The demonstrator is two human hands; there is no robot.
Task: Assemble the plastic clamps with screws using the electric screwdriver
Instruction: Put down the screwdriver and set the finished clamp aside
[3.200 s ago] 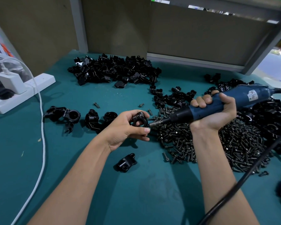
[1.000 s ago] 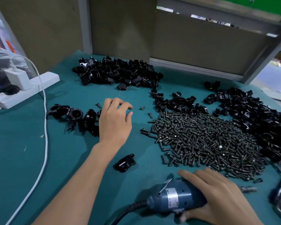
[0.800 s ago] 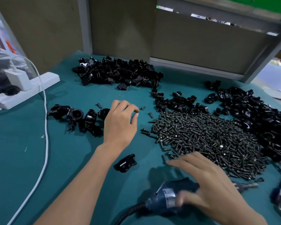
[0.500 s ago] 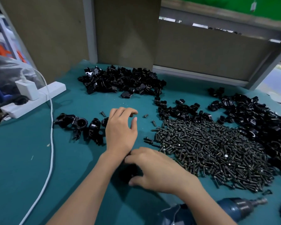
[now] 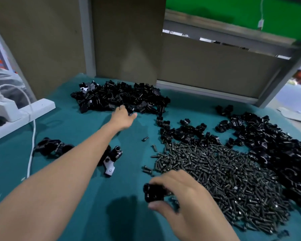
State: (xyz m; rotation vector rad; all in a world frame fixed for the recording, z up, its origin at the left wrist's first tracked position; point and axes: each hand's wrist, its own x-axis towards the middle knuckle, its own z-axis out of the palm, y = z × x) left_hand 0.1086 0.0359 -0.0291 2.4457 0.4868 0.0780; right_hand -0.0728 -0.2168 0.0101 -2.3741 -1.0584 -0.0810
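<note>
My left hand (image 5: pixel 122 117) reaches far across the teal table (image 5: pixel 76 129) to the near edge of the back pile of black clamp parts (image 5: pixel 111 96). Its thumb and fingertips pinch a piece at that edge. My right hand (image 5: pixel 182 197) hovers low near the front and grips a black clamp piece (image 5: pixel 153 192) with curled fingers. A large heap of dark screws (image 5: pixel 215 171) lies just right of it. Assembled clamps (image 5: pixel 52 148) lie at the left, and another assembled clamp (image 5: pixel 111 159) shows beside my left forearm. The electric screwdriver is out of view.
More black clamp parts (image 5: pixel 271 146) are heaped at the right, with a smaller cluster (image 5: pixel 181 131) behind the screws. Two loose screws (image 5: pixel 145 139) lie mid-table. A white power strip (image 5: pixel 33 108) with a charger (image 5: pixel 5 108) and white cable (image 5: pixel 31 145) sits at the left edge.
My right hand let go of the screwdriver and picked the lone clamp piece up off the table. My left hand left the assembled clamps and stretched to the back pile.
</note>
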